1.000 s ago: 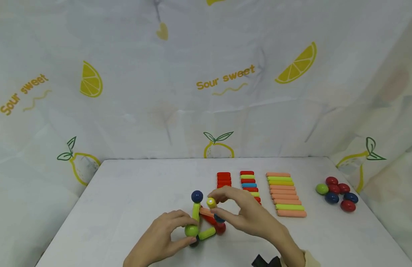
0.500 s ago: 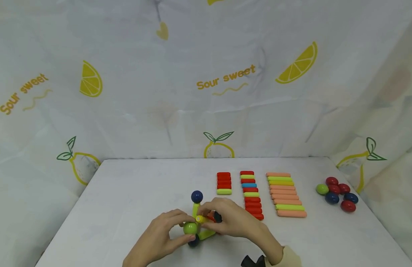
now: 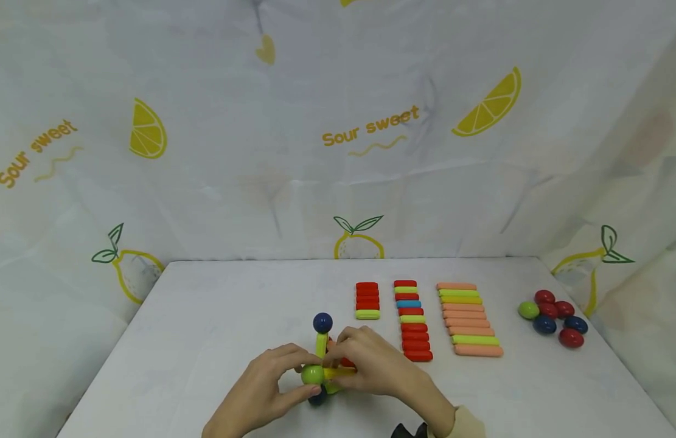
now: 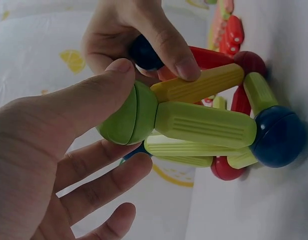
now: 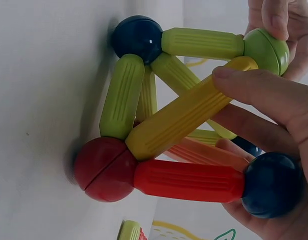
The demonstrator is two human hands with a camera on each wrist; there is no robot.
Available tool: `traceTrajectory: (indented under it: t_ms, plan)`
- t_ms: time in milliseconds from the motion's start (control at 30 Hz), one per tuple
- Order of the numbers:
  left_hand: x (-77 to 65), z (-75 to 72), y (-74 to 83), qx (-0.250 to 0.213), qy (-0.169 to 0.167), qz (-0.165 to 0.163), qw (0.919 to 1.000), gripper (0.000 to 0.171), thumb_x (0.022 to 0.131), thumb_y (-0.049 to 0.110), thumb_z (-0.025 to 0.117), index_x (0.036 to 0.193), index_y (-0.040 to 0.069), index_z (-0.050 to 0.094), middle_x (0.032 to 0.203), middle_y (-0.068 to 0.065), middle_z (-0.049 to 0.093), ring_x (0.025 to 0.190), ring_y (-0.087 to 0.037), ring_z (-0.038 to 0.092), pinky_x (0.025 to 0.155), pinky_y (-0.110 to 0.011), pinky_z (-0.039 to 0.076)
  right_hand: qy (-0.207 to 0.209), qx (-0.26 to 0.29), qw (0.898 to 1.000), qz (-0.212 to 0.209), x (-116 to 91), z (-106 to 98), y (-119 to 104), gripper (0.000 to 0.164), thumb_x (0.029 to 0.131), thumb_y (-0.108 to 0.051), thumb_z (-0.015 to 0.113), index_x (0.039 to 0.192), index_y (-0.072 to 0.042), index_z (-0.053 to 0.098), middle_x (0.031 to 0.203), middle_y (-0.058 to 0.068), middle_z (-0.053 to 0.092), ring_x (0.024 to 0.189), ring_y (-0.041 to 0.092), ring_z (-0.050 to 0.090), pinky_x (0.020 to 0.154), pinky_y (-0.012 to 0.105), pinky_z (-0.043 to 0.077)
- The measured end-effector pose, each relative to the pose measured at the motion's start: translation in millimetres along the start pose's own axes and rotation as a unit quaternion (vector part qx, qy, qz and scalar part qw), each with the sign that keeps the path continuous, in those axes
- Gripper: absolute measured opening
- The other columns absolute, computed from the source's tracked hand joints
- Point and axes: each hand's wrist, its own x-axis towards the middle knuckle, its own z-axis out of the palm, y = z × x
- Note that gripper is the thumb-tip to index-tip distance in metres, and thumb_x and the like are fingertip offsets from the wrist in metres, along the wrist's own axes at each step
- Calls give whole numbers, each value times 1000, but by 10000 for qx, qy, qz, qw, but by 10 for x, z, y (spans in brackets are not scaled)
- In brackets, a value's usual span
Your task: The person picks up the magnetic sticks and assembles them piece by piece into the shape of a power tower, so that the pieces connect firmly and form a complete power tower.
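A frame of magnetic rods and balls stands on the table in front of me. My left hand (image 3: pixel 269 380) pinches its light green ball (image 3: pixel 313 375), which tops an upright green rod (image 4: pixel 206 123) over a dark blue ball (image 4: pixel 279 136). Between thumb and fingers my right hand (image 3: pixel 378 365) holds a yellow rod (image 5: pixel 189 112). The rod slants from a red ball (image 5: pixel 104 169) at the base up to the green ball, its upper end against or very near it. A red rod (image 5: pixel 189 181) with a blue ball (image 5: pixel 273 185) rises beside my right palm.
Short red and green rods (image 3: pixel 367 301) lie stacked in a row behind the frame, beside a longer mixed row (image 3: pixel 414 328). Long orange and green rods (image 3: pixel 469 319) lie further right. Several loose balls (image 3: pixel 547 310) sit at the far right. A printed curtain (image 3: pixel 294 213) hangs behind.
My right hand has moved left and down with the yellow rod, bringing it from above the frame to a slant by the green ball. The left hand has stayed nearly still.
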Motion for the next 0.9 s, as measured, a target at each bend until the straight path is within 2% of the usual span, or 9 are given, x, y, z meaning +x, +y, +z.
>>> traceTrajectory:
  t_ms: [133,233,300,367,467,567,667,767,900]
  plan:
    - [-21,26,-7,10,139,-46,9999,37,87,33,82,121,25,71,109,18,71,89,2,61,77,-26,57,26,8,10000,-41,1,-1,-9,22,85,-25,85,107,-24,81,96,-14,75,95,0,55,82,20,46]
    - [-31,57,-21,-47,52,-508,9987,55,83,42,84,130,20,65,112,12,71,92,-7,64,78,-28,57,96,184,9997,-162,-11,-15,2,23,85,-26,84,108,-24,81,97,-13,76,95,0,56,84,18,49]
    - [-25,89,-46,-119,-198,-988,9948,73,78,51,86,136,15,59,117,5,70,96,-14,66,77,-29,56,215,368,9988,-251,-34,-37,24,24,86,-29,83,109,-24,80,97,-13,77,95,1,57,85,19,52]
    - [-10,143,-84,-175,-564,-1468,9874,88,73,56,87,141,11,54,120,0,69,99,-19,65,78,-32,57,387,595,9970,-295,-71,-74,56,24,89,-33,80,111,-23,80,98,-13,77,97,1,59,87,22,54]
    - [11,255,-166,-229,-1050,-1880,9763,98,70,59,89,143,5,51,125,-7,67,97,-18,64,76,-35,58,910,804,9924,-200,-127,-132,139,26,93,-38,74,113,-22,79,100,-14,76,99,4,62,90,29,57]
    - [31,366,-249,-399,-1302,-1948,9713,92,71,55,90,140,6,55,124,-6,68,90,-12,61,75,-32,58,1653,659,9840,29,-135,-158,262,22,96,-32,72,112,-19,78,101,-10,77,100,9,67,90,35,59]
    - [50,433,-312,-595,-1316,-1922,9707,78,72,48,90,135,11,61,116,2,70,83,-6,57,72,-24,54,2127,333,9754,479,-71,-133,407,18,93,-20,75,110,-15,79,100,-5,78,99,16,69,88,39,60]
    - [55,448,-350,-789,-1230,-1790,9729,63,74,41,91,126,17,66,105,10,69,77,-3,54,67,-21,49,2005,125,9737,1073,38,-67,547,21,90,-10,77,110,-11,79,103,0,79,102,21,69,91,42,60]
    - [68,442,-388,-1002,-1185,-1579,9752,43,77,30,89,114,21,68,87,13,63,69,-1,50,60,-19,46,1467,-59,9737,1744,154,32,683,27,88,-6,78,115,-9,78,107,5,77,106,23,65,95,43,58]
